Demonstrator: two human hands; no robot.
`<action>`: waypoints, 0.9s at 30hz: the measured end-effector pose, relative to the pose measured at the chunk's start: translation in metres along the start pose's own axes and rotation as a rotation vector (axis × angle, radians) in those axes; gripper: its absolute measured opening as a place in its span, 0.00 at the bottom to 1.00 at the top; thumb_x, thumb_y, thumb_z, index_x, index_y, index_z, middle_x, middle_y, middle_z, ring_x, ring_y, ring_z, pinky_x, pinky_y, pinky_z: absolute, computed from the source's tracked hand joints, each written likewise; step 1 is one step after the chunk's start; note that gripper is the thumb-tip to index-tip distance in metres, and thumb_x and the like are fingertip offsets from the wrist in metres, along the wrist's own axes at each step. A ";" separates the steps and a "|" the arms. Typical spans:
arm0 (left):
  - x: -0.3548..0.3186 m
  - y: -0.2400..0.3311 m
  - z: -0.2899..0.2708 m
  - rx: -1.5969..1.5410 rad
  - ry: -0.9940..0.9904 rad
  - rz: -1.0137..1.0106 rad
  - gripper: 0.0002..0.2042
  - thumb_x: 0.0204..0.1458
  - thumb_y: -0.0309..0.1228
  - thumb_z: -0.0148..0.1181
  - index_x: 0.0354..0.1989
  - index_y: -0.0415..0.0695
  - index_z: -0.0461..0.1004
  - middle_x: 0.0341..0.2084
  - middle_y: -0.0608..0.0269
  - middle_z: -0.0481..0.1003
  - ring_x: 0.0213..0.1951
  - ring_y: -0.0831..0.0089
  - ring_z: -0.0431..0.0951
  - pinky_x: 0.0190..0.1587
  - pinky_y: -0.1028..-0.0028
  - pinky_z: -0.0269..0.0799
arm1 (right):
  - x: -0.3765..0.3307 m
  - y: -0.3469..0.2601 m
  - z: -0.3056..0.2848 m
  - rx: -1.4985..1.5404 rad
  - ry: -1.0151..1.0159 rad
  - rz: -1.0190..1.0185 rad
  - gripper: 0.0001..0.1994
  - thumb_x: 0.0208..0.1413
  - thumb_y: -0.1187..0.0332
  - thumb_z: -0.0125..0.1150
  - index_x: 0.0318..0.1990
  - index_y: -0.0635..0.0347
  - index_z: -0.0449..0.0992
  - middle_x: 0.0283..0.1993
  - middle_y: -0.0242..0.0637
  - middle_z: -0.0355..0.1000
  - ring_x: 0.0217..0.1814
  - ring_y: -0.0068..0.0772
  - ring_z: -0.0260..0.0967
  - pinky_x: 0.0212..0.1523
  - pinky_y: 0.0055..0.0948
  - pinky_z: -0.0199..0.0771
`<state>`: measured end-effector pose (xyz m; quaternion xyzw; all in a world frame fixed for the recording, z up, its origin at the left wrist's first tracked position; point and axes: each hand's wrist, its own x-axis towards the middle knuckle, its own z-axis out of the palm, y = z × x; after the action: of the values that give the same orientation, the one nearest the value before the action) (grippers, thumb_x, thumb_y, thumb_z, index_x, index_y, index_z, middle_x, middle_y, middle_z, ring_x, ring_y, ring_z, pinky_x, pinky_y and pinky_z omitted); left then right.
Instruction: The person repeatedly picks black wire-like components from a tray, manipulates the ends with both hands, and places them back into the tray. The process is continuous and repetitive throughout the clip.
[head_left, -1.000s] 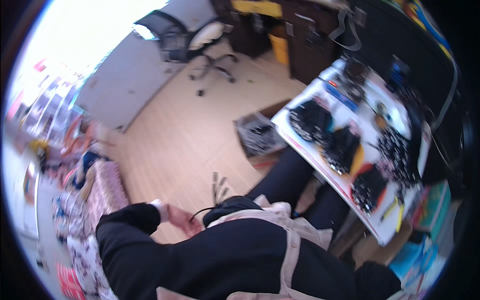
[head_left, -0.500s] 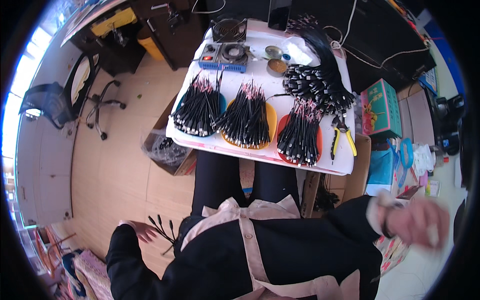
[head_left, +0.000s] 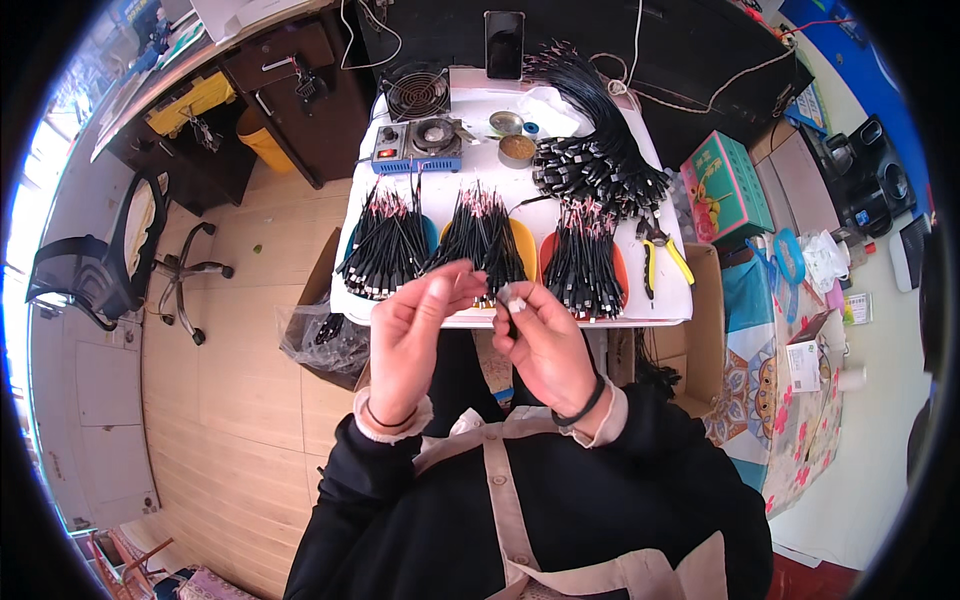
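My left hand (head_left: 412,330) is raised in front of the table's near edge, its fingers stretched toward the right and the thumb apart from them. Facing it, my right hand (head_left: 548,350) has thumb and fingertips pinched together. Something small and dark shows in that pinch, too hidden to name; a whitish patch is at the fingertips. Beyond the hands, bundles of short black cables with pink wire ends lie on a blue tray (head_left: 430,236), a yellow tray (head_left: 524,248) and an orange-red tray (head_left: 620,275). My left fingers partly cover the middle cable bundle (head_left: 480,235).
The white table (head_left: 485,190) also bears a blue soldering pot (head_left: 418,145), a small fan (head_left: 417,93), a round tin (head_left: 516,150), a large black cable bundle (head_left: 605,170) and yellow-handled pliers (head_left: 662,258). A phone (head_left: 504,45) stands behind. Cardboard boxes flank the table.
My left hand has come up from low on the left, and my right hand has come in from the far right. Both now meet before the table. The view has shifted slightly.
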<state>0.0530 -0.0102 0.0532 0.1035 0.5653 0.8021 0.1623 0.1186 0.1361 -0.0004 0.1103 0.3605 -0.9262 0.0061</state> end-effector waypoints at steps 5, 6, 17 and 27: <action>-0.006 -0.042 0.002 0.015 0.079 0.167 0.13 0.64 0.28 0.50 0.47 0.29 0.75 0.39 0.53 0.80 0.42 0.76 0.77 0.49 0.76 0.72 | 0.012 0.020 0.007 -0.112 0.058 -0.177 0.05 0.66 0.71 0.50 0.46 0.59 0.67 0.37 0.27 0.67 0.37 0.17 0.65 0.36 0.19 0.69; -0.007 -0.048 0.001 0.024 0.098 0.219 0.12 0.64 0.28 0.50 0.45 0.29 0.76 0.38 0.53 0.80 0.40 0.76 0.77 0.48 0.76 0.72 | 0.014 0.021 0.009 -0.233 0.014 -0.174 0.05 0.66 0.71 0.50 0.46 0.59 0.67 0.37 0.28 0.68 0.36 0.17 0.65 0.34 0.19 0.69; 0.020 -0.062 -0.031 -0.425 0.081 -0.190 0.10 0.66 0.30 0.44 0.44 0.38 0.70 0.18 0.75 0.56 0.16 0.88 0.49 0.16 0.84 0.42 | 0.110 -0.069 -0.030 -1.820 -0.376 -0.798 0.08 0.49 0.74 0.57 0.38 0.58 0.75 0.36 0.38 0.69 0.42 0.41 0.70 0.42 0.36 0.73; 0.016 -0.061 -0.048 -0.265 0.109 -0.131 0.10 0.66 0.28 0.43 0.50 0.39 0.68 0.17 0.75 0.57 0.15 0.88 0.49 0.17 0.85 0.43 | 0.167 -0.042 -0.009 -1.965 -0.875 -0.878 0.04 0.50 0.72 0.53 0.33 0.55 0.72 0.36 0.32 0.67 0.43 0.37 0.70 0.39 0.33 0.75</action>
<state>0.0302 -0.0270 -0.0202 0.0002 0.4679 0.8619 0.1956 -0.0464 0.1842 -0.0135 -0.4058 0.8983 -0.1293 -0.1084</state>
